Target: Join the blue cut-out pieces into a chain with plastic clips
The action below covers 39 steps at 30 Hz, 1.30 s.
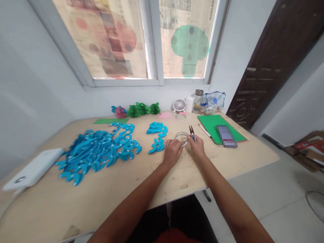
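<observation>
Roll (181, 133) is sitting on the counter (141, 189), near its front edge, just right of the small blue group (158, 130). Left hand (173, 150) is gripping the roll's near-left side; right hand (196, 145) is grasping the snips (193, 135), blades pointing away and spread, fingertips close to the roll's right side. Can't tell if any tape is being pulled loose; no cut strip is showing. Progress, my read: blue pieces are already coming folded and white-spotted, but most are lying in the big heap (91, 148) to the left, with only a small share set out, so plenty is remaining. Farther back, green ornaments (143, 108) are standing by the wall, looking finished; to the right, a pen (204, 131) and green sheet (211, 123) are lying out of use.
</observation>
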Available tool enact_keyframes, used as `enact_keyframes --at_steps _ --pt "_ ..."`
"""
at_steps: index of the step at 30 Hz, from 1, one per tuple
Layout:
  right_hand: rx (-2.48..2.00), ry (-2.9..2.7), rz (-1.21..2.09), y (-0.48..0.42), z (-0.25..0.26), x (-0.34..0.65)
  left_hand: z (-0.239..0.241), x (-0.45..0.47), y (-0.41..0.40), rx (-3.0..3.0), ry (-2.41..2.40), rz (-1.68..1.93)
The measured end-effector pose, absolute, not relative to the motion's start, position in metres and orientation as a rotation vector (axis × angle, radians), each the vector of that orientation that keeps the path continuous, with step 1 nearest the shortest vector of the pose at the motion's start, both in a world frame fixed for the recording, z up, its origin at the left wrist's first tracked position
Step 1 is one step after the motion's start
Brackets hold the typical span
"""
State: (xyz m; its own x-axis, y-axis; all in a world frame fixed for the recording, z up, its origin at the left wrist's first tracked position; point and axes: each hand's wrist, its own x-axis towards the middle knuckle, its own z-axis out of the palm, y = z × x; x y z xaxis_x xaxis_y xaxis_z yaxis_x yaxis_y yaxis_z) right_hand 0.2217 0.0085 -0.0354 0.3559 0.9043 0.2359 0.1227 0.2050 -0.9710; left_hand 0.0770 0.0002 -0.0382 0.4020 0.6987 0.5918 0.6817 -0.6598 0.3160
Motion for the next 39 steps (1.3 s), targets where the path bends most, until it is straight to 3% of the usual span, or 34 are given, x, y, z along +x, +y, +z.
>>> enact_keyframes --at_steps 25,39 --pt "-1.236 -1.113 0.813 -0.011 -0.026 0.2 -0.041 0.058 -0.008 2.231 1.156 1.262" --pt "-1.098 -1.063 1.081 -0.017 -0.024 0.203 -0.041 0.057 -0.007 2.257 1.173 1.239"
